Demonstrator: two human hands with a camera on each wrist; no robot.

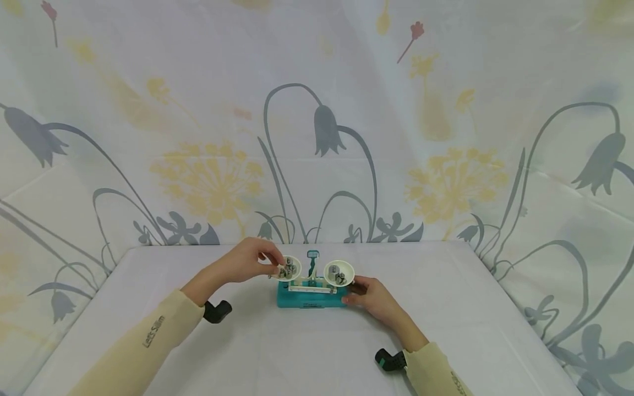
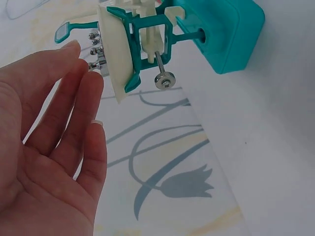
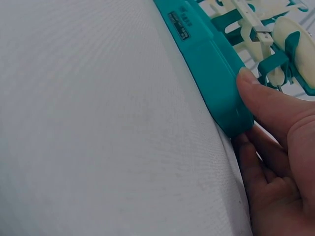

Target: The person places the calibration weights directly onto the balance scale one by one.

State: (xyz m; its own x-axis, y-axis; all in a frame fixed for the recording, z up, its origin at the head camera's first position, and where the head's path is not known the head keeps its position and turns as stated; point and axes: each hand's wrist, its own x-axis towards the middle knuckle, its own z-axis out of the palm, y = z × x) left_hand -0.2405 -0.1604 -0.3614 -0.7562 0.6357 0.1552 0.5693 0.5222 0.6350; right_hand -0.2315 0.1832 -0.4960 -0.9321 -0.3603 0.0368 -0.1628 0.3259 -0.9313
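A small teal balance scale (image 1: 312, 298) stands on the white table. Its left pan (image 1: 299, 273) and right pan (image 1: 349, 266) both carry several metal weights (image 1: 334, 270). My left hand (image 1: 252, 259) reaches over the left pan's outer rim, its thumb and fingertips drawn close beside the weights' knobs (image 2: 93, 50). Whether a weight is pinched there is hidden. With thumb on top and fingers against the end, my right hand (image 3: 275, 142) grips the right end of the scale's teal base (image 3: 221, 93).
A white cloth covers the table (image 1: 307, 352). Behind it hangs a flower-printed curtain (image 1: 317, 181). In the left wrist view, a round metal adjusting nut (image 2: 165, 80) sticks out below the left pan. Black wrist devices (image 1: 218, 312) are worn at both sleeves.
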